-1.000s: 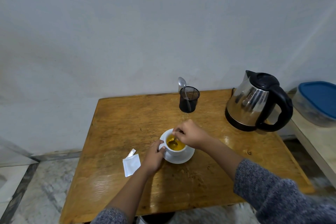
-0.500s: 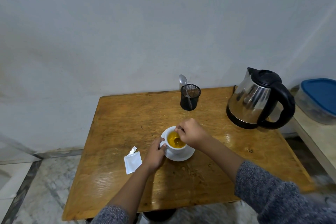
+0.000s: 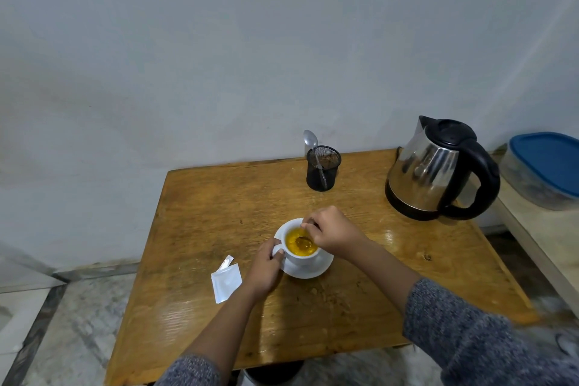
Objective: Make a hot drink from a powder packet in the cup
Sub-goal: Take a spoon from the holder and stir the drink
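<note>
A white cup (image 3: pixel 301 256) full of yellow-orange liquid stands on a white saucer (image 3: pixel 316 269) near the middle of the wooden table (image 3: pixel 360 307). My left hand (image 3: pixel 265 269) grips the cup's handle on its left side. My right hand (image 3: pixel 332 233) hovers over the cup's right rim, pinching a spoon (image 3: pixel 303 241) whose bowl dips in the liquid. A torn white powder packet (image 3: pixel 226 282) lies flat left of my left hand, with its torn-off strip (image 3: pixel 226 261) just above it.
A steel electric kettle (image 3: pixel 434 169) with a black handle stands at the table's back right. A black mesh holder (image 3: pixel 323 168) with a second spoon (image 3: pixel 310 138) sits at the back centre. A blue-lidded container (image 3: pixel 546 166) rests on a ledge to the right.
The spoon's bowl has shifted inside the cup as my right hand moves it around. My left hand stays on the handle. The camera view has drifted slightly.
</note>
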Demonstrator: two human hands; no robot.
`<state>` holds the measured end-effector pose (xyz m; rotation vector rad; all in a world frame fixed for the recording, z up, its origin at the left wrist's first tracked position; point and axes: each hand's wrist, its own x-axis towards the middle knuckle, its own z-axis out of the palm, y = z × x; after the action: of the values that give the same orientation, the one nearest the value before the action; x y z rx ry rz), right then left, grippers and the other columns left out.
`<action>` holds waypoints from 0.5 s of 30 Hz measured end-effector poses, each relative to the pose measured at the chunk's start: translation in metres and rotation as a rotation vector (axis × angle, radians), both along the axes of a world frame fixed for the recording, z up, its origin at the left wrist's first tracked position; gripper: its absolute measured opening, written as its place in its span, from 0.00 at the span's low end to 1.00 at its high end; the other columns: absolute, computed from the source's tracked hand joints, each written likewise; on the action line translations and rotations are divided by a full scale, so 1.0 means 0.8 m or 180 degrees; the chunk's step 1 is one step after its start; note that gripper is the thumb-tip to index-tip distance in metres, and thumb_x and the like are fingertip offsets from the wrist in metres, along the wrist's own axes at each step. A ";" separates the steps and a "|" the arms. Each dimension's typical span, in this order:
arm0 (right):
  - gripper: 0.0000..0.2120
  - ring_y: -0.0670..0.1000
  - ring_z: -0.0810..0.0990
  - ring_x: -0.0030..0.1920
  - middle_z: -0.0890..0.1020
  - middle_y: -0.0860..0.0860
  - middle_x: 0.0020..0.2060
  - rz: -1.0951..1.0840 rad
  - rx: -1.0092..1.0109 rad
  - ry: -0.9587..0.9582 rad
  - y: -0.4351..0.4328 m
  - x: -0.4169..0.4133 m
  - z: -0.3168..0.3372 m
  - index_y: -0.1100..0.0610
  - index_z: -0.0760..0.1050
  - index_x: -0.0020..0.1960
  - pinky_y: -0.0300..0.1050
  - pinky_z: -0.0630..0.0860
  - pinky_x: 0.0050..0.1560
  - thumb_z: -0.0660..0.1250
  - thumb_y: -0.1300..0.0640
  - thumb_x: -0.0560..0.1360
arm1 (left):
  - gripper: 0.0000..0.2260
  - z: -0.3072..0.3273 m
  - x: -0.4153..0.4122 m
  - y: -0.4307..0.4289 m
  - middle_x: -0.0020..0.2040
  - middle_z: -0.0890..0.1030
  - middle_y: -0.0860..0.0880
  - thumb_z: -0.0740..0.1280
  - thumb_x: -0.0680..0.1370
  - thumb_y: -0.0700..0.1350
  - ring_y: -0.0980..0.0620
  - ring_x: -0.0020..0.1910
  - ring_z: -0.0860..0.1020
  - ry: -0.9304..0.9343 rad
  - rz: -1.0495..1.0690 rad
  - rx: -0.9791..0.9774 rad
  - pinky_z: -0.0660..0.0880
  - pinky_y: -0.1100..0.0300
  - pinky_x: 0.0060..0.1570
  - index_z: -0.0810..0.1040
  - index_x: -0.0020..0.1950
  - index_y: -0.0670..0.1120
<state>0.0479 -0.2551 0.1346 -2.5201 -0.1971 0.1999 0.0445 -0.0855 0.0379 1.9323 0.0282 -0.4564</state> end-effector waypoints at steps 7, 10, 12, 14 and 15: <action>0.08 0.50 0.78 0.43 0.82 0.55 0.44 0.0210 0.0464 -0.0283 -0.016 -0.011 0.012 0.61 0.82 0.49 0.42 0.75 0.43 0.65 0.60 0.76 | 0.05 0.004 0.000 -0.001 0.57 0.76 0.44 0.59 0.79 0.43 0.47 0.54 0.74 -0.0002 -0.0055 -0.0039 0.69 0.56 0.50 0.73 0.52 0.50; 0.07 0.50 0.79 0.46 0.82 0.54 0.45 0.0322 0.0512 -0.0286 -0.021 -0.013 0.018 0.60 0.81 0.49 0.44 0.78 0.48 0.65 0.59 0.76 | 0.05 0.006 -0.001 -0.001 0.56 0.76 0.45 0.58 0.79 0.43 0.47 0.54 0.74 -0.0004 -0.0051 -0.0042 0.69 0.56 0.49 0.73 0.52 0.50; 0.07 0.48 0.79 0.47 0.82 0.53 0.45 0.0342 0.0544 -0.0344 -0.025 -0.015 0.023 0.60 0.81 0.49 0.42 0.78 0.49 0.65 0.59 0.76 | 0.05 0.006 -0.002 -0.001 0.57 0.76 0.45 0.58 0.79 0.44 0.47 0.55 0.74 0.0008 -0.0061 -0.0030 0.69 0.55 0.50 0.73 0.52 0.50; 0.07 0.48 0.79 0.47 0.82 0.53 0.45 0.0302 0.0627 -0.0420 -0.030 -0.016 0.027 0.60 0.81 0.48 0.41 0.77 0.49 0.66 0.59 0.75 | 0.05 0.006 -0.002 -0.001 0.57 0.76 0.45 0.59 0.79 0.44 0.46 0.55 0.74 0.0005 -0.0068 -0.0015 0.71 0.54 0.51 0.73 0.52 0.51; 0.06 0.48 0.80 0.47 0.83 0.53 0.45 0.0262 0.0697 -0.0453 -0.033 -0.016 0.030 0.60 0.82 0.47 0.39 0.77 0.49 0.67 0.60 0.75 | 0.05 0.007 -0.002 -0.001 0.56 0.76 0.45 0.58 0.79 0.44 0.47 0.55 0.74 0.0009 -0.0063 -0.0005 0.71 0.54 0.51 0.73 0.51 0.51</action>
<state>0.0350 -0.2818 0.1584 -2.3106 -0.3604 0.0288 0.0431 -0.0862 0.0431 1.9318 0.0104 -0.4722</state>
